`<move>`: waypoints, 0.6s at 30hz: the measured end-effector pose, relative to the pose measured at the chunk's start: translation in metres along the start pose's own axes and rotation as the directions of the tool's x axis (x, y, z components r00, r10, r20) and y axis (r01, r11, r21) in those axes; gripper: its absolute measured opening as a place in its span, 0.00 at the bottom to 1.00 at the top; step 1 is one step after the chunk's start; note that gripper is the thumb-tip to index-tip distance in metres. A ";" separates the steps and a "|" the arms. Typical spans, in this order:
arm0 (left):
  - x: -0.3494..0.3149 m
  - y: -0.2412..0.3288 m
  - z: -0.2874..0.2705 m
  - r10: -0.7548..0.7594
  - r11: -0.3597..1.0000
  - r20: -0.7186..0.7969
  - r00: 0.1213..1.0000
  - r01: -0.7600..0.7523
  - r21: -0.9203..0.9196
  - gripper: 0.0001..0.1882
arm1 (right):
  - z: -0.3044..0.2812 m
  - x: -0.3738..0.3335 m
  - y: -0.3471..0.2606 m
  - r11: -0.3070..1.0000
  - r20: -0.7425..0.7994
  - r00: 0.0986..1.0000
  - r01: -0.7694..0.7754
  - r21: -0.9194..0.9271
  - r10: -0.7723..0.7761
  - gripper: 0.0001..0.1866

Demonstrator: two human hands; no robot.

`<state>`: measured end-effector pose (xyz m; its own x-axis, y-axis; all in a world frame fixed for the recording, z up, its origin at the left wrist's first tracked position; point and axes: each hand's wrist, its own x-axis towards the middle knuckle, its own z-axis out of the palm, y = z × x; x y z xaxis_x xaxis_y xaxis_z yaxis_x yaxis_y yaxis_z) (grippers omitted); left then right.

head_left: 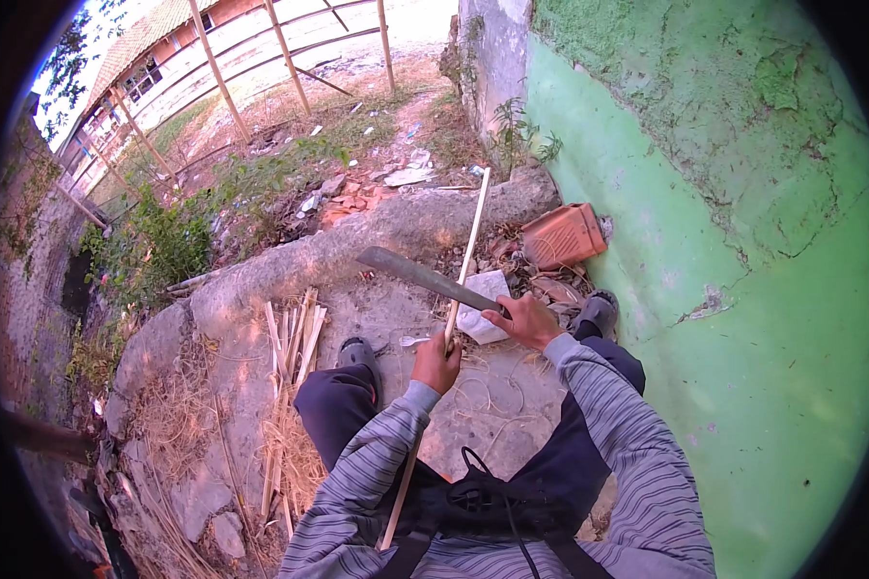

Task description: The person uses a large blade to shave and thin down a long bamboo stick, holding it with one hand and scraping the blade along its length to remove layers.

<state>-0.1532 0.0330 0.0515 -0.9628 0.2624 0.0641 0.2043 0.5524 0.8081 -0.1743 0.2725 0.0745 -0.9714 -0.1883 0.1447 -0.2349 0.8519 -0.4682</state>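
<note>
My left hand [436, 365] is closed around a long, pale strip of split bamboo [469, 253]. The strip slants from beside my lap up toward the low kerb. In my right hand [531, 322] is the handle of a machete [420, 275], its broad dark blade pointing left and crossing the strip just above my left hand. Whether the blade touches the strip I cannot tell. Behind the hands, a white block [486, 307] rests on the ground. To the left lies a bundle of split bamboo strips [294, 343] with thin shavings [294, 449] below it.
A rough concrete kerb [338, 246] curves across in front of my feet. Against the green wall [743, 386] on the right leans an orange clay tile [563, 236]. Green plants [169, 236] and a bamboo pole fence [285, 53] stand beyond. Dark shoes [359, 362] are on my feet.
</note>
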 end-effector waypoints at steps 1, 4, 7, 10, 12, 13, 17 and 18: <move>-0.001 -0.001 0.002 0.001 1.000 -0.015 1.000 -0.001 0.011 0.13 | 0.001 -0.006 -0.004 0.999 0.037 0.999 0.036 0.003 -0.036 0.38; -0.001 -0.008 0.005 0.000 0.999 -0.035 0.999 0.001 0.039 0.13 | 0.008 -0.011 -0.010 0.995 0.057 0.994 0.098 0.002 -0.098 0.35; 0.000 -0.011 0.007 0.008 0.999 -0.019 1.000 -0.007 0.050 0.13 | 0.008 -0.006 -0.005 0.997 0.070 0.995 0.071 -0.022 -0.070 0.37; -0.001 -0.009 0.007 0.001 0.999 0.022 1.000 -0.002 0.040 0.14 | 0.004 0.002 0.004 1.000 0.045 0.999 -0.028 -0.012 0.029 0.39; -0.002 -0.009 0.008 -0.012 0.999 0.044 0.999 0.010 0.040 0.14 | 0.004 0.001 0.008 0.996 0.053 0.995 -0.088 0.007 0.088 0.38; -0.002 -0.011 0.008 -0.023 0.999 0.051 0.998 0.022 0.029 0.14 | 0.003 0.000 0.007 0.996 0.052 0.995 -0.086 0.007 0.085 0.38; 0.001 -0.028 0.015 0.013 0.999 0.058 0.998 -0.015 0.041 0.16 | 0.016 -0.012 0.002 0.998 0.123 0.991 0.039 0.042 -0.044 0.37; 0.000 -0.033 0.017 0.009 0.999 0.055 0.998 -0.011 0.043 0.16 | 0.021 -0.013 0.001 0.994 0.119 0.987 0.099 0.043 -0.104 0.36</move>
<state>-0.1573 0.0284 0.0146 -0.9499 0.3102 0.0391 0.2226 0.5832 0.7813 -0.1623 0.2659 0.0538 -0.9391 -0.3324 0.0875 -0.3313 0.8073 -0.4884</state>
